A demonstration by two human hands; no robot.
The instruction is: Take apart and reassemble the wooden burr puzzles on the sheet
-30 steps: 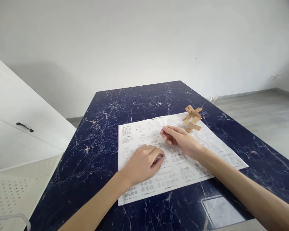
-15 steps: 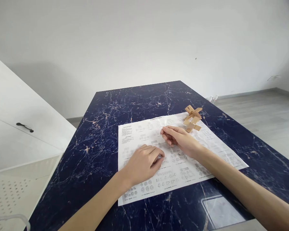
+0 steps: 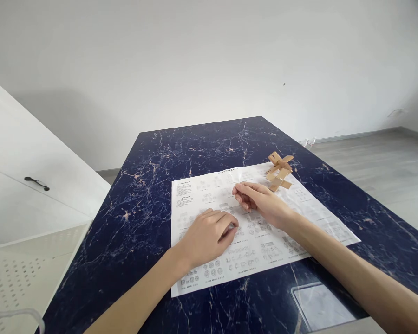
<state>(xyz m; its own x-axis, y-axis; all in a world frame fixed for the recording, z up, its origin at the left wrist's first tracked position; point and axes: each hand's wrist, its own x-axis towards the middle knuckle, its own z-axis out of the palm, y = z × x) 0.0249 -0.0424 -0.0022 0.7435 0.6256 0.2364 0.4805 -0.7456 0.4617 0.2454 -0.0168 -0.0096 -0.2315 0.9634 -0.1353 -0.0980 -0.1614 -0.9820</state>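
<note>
A large white instruction sheet (image 3: 209,253) printed with small diagrams lies flat on the dark blue marbled table (image 3: 191,148). My left hand (image 3: 211,234) rests palm down on the sheet, its fingers curled and the thumb close to the index fingertip; nothing shows in it. On its side over the sheet is my right hand (image 3: 259,199), with fingers loosely curled and thumb and index tips together, also holding nothing visible. Beyond the right hand, several flat wooden puzzle pieces (image 3: 280,171) sit in a loose pile across the sheet's far right corner, apart from both hands.
A clear-looking rectangular tray or lid (image 3: 322,306) lies near the table's front edge, under my right forearm's side. At left stand a white cabinet with a black handle (image 3: 37,183) and a perforated pale chair (image 3: 14,278). A white wall rises behind the table.
</note>
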